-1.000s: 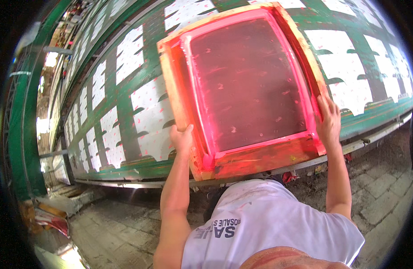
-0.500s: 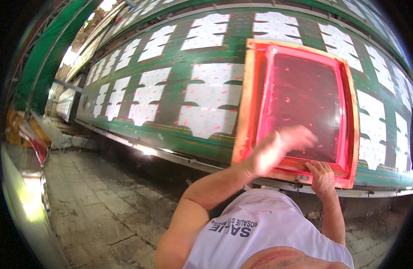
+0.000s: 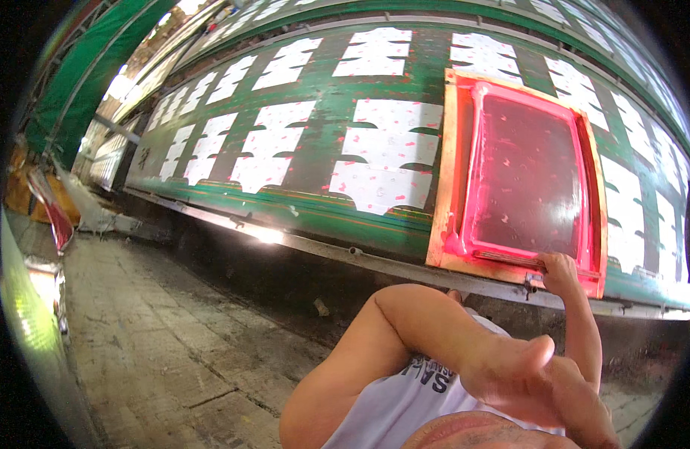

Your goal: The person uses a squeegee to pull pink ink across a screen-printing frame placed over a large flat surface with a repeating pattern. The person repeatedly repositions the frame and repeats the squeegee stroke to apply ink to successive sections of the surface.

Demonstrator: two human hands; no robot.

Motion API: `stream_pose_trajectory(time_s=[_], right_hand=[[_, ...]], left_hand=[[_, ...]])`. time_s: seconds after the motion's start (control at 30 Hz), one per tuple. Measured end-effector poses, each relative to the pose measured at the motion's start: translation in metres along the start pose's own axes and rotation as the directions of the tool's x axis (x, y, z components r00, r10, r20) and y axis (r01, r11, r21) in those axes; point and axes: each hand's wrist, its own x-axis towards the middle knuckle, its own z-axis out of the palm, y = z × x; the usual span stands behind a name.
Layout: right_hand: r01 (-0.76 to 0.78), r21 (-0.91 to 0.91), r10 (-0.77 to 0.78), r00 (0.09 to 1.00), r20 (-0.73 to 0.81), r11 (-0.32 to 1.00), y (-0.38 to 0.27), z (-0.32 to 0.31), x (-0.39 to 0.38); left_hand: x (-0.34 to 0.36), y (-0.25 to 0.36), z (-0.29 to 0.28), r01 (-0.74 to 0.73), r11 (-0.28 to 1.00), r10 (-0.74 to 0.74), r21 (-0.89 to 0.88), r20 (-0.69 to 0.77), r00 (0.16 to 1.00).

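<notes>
A screen-printing frame point(image 3: 596, 202) with wooden sides and pink ink around its dark mesh rests on the long green table. A thin squeegee-like bar point(image 3: 507, 259) lies along its near inner edge. My right hand point(image 3: 562, 275) is closed over the near rim, fingertips beside the bar's right end; a small metal bracket point(image 3: 534, 281) sits next to it. My left hand point(image 3: 541, 383) is raised in front of my chest, off the frame, thumb up and fingers extended. It holds nothing that I can see, though its fingertips are partly unclear.
White cut fabric pieces point(image 3: 386, 168) with small red prints lie in two rows on the green table point(image 3: 330, 217). A metal rail point(image 3: 315, 244) runs along its near edge. Tiled floor point(image 3: 157, 337) stretches at left, below a green sheet point(image 3: 79, 82).
My left hand has drawn back from above the mesh toward my chest. My right hand stays at the near rim. The whole view has shifted, with the table and frame appearing further right.
</notes>
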Motion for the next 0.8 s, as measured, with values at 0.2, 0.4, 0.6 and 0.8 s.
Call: stream_pose_trajectory(time_s=[0.2,0.4,0.6,0.8], right_hand=[[0.074,-0.099,-0.091,0.98,-0.178,0.992,0.005,0.037,-0.013],[0.075,-0.226,-0.151,0.928,-0.34,0.971,0.022,0.065,0.006],[0.087,-0.256,-0.17,0.931,-0.323,0.963,0.038,0.034,0.081],[0.064,-0.243,-0.127,0.959,-0.253,0.968,0.077,0.001,0.191]], left_hand=[[-0.033,0.078,-0.009,0.301,0.773,-0.113,0.559,-0.346,0.931],[-0.121,0.189,-0.063,0.66,0.012,0.615,0.751,-0.526,0.588],[-0.215,0.388,-0.09,0.684,-0.585,0.673,-0.436,0.211,0.709],[-0.243,0.448,-0.11,0.829,-0.132,0.954,-0.543,0.158,0.255]])
